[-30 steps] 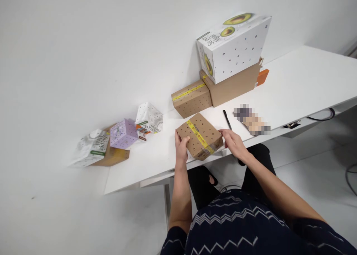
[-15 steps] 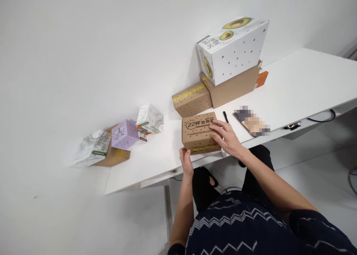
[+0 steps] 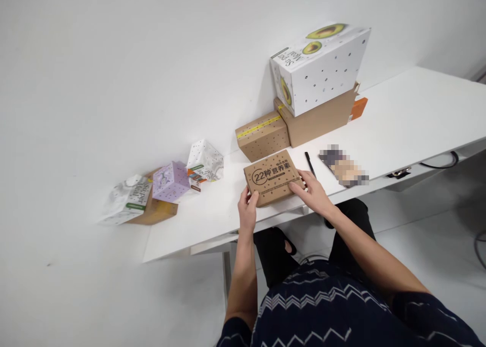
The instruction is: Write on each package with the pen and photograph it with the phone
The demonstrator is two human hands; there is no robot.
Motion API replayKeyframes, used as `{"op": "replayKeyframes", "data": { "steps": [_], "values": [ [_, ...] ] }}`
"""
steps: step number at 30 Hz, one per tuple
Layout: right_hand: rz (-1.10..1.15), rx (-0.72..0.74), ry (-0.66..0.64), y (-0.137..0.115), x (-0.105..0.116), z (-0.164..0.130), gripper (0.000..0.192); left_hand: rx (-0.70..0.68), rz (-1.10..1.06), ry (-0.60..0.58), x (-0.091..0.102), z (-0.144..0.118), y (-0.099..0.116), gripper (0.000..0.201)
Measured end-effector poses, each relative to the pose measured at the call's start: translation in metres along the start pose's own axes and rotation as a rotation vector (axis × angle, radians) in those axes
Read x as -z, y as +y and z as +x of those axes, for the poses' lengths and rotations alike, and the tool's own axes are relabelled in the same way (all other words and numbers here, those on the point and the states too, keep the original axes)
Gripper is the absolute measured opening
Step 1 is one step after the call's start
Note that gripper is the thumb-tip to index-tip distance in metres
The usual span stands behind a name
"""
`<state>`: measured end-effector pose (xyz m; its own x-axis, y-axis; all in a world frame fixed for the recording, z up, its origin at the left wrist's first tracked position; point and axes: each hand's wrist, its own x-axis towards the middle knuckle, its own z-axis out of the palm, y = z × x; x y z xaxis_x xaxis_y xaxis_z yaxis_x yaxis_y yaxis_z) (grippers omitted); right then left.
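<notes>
A brown cardboard box (image 3: 272,177) with dark Chinese lettering and a large "22" lies near the table's front edge, its printed face up. My left hand (image 3: 248,209) grips its front left corner, the thumb on the printed face. At the right end, my right hand (image 3: 310,191) holds the box with thumb on top and fingers along the side. The underside of the box is hidden. Just right of it lies a black pen (image 3: 310,163), close to my right fingertips. Behind it sits a second brown box (image 3: 266,139) with a yellow strip.
A large white avocado-print box (image 3: 326,78) rests on a brown carton (image 3: 322,118) against the wall. An orange box (image 3: 358,109) shows beside it. A phone-like pixelated item (image 3: 343,165) lies right. Purple (image 3: 170,182) and white boxes (image 3: 205,160) stand left on the white table (image 3: 205,220).
The box has tilted so its printed face shows more fully and its front side with the yellow strip is out of sight. Both hands have shifted to grip its two ends.
</notes>
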<state>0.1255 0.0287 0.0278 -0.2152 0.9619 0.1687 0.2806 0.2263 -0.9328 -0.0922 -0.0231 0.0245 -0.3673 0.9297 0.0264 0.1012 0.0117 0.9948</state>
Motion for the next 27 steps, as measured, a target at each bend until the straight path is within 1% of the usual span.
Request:
{"op": "replayKeyframes", "data": {
  "steps": [2,5,7,10,13,15,17,20,22,24,26,27],
  "values": [
    [0.035,0.084,0.004,0.004,0.001,0.001,0.053,-0.103,-0.011,0.01,-0.003,-0.002,0.002,0.055],
    [0.065,0.141,-0.006,0.02,-0.003,0.002,0.059,-0.184,-0.058,0.018,-0.005,-0.006,-0.009,0.064],
    [0.061,0.138,0.008,0.033,-0.008,0.0,0.06,-0.184,-0.066,0.032,-0.007,-0.01,-0.023,0.066],
    [0.084,0.107,0.027,0.05,-0.015,-0.006,0.059,-0.147,-0.066,0.045,-0.011,-0.018,-0.044,0.065],
    [0.104,0.089,0.029,0.061,-0.018,-0.014,0.058,-0.119,-0.085,0.028,-0.015,-0.028,-0.055,0.062],
    [0.09,0.104,0.017,0.066,-0.014,-0.018,0.056,-0.111,-0.089,0.016,-0.015,-0.032,-0.056,0.058],
    [0.048,0.104,0.037,0.07,-0.007,-0.016,0.052,-0.115,-0.083,0.034,-0.012,-0.033,-0.053,0.052],
    [-0.11,0.011,0.139,0.071,0.01,0.001,0.041,-0.165,-0.027,0.135,-0.005,-0.033,-0.043,0.04],
    [-0.309,-0.083,0.15,0.069,0.021,0.019,0.038,-0.297,0.072,0.224,-0.001,-0.032,-0.03,0.031],
    [-0.545,-0.189,0.078,0.065,0.028,0.04,0.04,-0.505,0.222,0.271,-0.002,-0.031,-0.015,0.024],
    [-0.726,-0.311,-0.022,0.062,0.028,0.059,0.045,-0.709,0.384,0.263,-0.006,-0.03,0.002,0.021],
    [-0.775,-0.373,-0.062,0.06,0.027,0.066,0.046,-0.783,0.457,0.247,-0.009,-0.029,0.01,0.021]
  ]
}}
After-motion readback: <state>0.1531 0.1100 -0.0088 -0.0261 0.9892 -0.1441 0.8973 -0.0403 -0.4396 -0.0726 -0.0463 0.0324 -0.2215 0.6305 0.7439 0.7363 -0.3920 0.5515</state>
